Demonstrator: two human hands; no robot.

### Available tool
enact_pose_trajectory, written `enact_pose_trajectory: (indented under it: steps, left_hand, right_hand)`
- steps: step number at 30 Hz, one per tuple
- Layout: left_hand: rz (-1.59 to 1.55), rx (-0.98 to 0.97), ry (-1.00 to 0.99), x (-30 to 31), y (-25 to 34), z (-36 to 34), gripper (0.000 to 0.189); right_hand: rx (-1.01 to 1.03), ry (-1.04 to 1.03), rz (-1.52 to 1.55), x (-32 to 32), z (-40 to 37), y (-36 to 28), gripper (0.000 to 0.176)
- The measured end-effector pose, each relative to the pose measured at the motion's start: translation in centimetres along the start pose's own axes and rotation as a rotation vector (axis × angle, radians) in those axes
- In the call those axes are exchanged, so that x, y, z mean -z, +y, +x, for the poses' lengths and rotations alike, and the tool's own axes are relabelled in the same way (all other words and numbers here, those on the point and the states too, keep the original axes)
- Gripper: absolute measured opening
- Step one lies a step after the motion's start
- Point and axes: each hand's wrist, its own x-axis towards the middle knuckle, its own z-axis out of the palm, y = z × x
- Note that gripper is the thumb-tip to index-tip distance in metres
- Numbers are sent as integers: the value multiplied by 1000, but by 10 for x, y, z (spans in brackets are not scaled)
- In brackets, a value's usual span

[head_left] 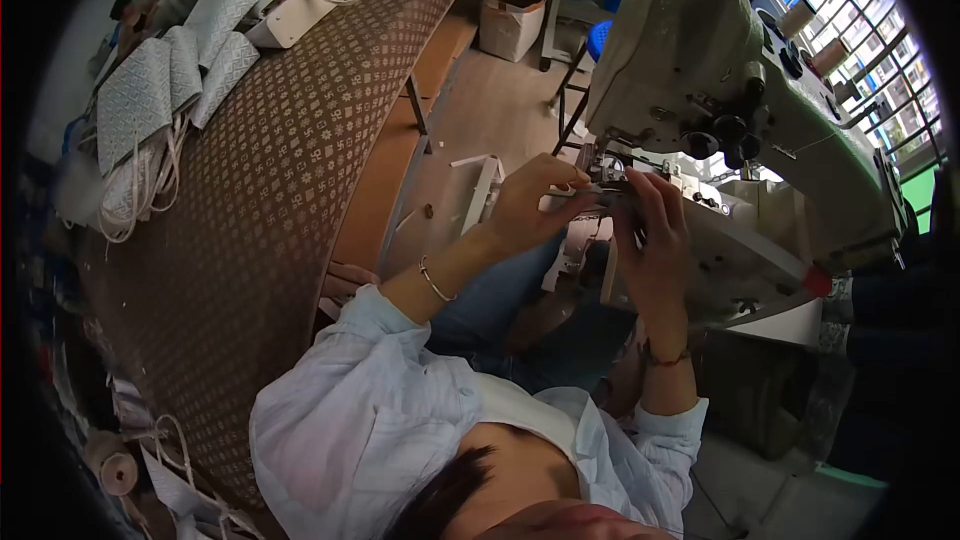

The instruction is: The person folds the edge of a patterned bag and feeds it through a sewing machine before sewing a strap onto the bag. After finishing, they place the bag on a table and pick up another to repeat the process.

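At the needle end of a large grey-green industrial sewing machine (665, 70), both my hands are close together. My left hand (525, 202), with a bracelet on its wrist, is closed in a pinch. A thin pale piece (562, 192) shows between its thumb and fingers, too small to name. My right hand (655, 230) reaches up from the other side, its fingers bent together beside the machine's small metal parts. Whatever is at its fingertips is hidden by the fingers and shadow.
Left of me, a table with a brown patterned cloth (290, 110) bears pale patterned bag pieces (135, 100) and a white handbag (310, 5). A cardboard box (512, 15) and a blue stool (598, 40) stand beyond. Thread cones (797, 18) sit on the machine near a barred window.
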Motion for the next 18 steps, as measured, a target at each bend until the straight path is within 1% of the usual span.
enact_pose_trajectory:
  steps: [2, 4, 5, 8, 11, 13, 17, 18]
  left_hand:
    - [0, -1, -17, 2, -1, 2, 33]
    - [-16, 69, -39, 5, 3, 5, 34]
    - [-20, 73, -46, 4, 2, 5, 34]
    - [-47, 106, -33, 1, 0, 2, 37]
    - [-27, 84, -9, -2, -2, -2, 37]
    - [-81, 158, 37, -4, 0, -4, 38]
    - [-102, 166, 43, -3, 4, -3, 35]
    - [-29, 101, -9, 0, 7, 0, 35]
  right_hand:
    - [-8, -8, -9, 0, 1, 4, 39]
    - [-14, -17, -13, -1, 2, 6, 40]
    - [-19, -26, -17, -1, 3, 5, 40]
    - [-35, -39, -18, 0, 2, 5, 42]
    - [-40, -50, -11, 1, 1, 5, 44]
    - [-41, -56, -9, 2, 0, 5, 45]
    - [-37, -73, -21, 3, 0, 5, 48]
    - [-46, -82, -8, 3, -1, 5, 48]
